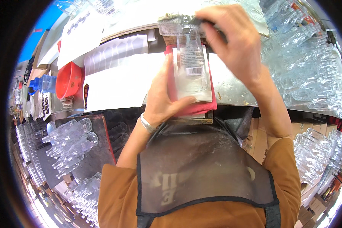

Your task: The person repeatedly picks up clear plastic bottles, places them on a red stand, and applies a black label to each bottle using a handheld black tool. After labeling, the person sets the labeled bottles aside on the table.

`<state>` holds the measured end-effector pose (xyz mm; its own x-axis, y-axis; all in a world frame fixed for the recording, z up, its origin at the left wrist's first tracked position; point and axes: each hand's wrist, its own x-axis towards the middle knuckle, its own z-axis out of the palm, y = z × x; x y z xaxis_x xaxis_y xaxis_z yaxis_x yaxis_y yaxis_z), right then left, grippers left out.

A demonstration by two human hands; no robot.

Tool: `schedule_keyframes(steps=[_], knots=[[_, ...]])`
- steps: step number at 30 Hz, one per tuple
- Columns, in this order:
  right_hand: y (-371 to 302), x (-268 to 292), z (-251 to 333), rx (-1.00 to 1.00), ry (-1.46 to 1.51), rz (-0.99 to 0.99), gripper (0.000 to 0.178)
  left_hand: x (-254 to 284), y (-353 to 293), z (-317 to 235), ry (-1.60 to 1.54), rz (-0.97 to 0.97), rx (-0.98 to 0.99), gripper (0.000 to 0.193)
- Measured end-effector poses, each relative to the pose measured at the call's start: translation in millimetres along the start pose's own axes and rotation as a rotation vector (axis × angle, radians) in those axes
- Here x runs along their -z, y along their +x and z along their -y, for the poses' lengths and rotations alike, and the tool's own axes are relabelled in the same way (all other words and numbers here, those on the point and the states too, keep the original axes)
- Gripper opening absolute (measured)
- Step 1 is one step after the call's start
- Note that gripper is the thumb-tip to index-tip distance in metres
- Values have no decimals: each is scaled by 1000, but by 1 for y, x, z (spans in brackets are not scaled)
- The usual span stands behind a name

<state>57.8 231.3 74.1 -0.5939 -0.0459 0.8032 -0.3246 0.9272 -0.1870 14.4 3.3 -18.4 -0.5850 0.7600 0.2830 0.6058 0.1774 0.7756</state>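
Note:
A clear glass bottle [193,78] lies on a white sheet over a red cloth pad [212,95], its neck pointing away from me. It carries a printed label [194,71] with a barcode. My left hand [163,93] rests along the pad's left side, fingers stretched forward and thumb spread across the sheet's near edge by the bottle's base. Over the bottle's neck, my right hand [233,45], somewhat blurred, is closed on a dark strip-like piece [207,21] whose exact kind I cannot make out. A greyish folded cloth [169,26] sits beside the neck.
Many clear bottles [304,64] lie stacked at the right. A red bowl [69,80], a blue-capped jug [45,83] and white printed sheets [116,72] stand or lie on the left. More bottles [72,140] fill the lower left, and others [313,152] lie near cardboard at lower right.

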Motion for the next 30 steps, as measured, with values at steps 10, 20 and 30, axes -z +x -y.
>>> schedule_keyframes(steps=[10, 20, 30], knots=[[-8, -15, 36, 78, 106, 578, 14, -15, -1, -5, 58, -185, 4, 112], [-2, -20, 20, 92, 46, 460, 15, -15, -7, -5, -44, -187, 2, 126], [-11, -4, -13, -243, 187, 274, 18, -9, -8, 14, -237, -58, -10, 113]])
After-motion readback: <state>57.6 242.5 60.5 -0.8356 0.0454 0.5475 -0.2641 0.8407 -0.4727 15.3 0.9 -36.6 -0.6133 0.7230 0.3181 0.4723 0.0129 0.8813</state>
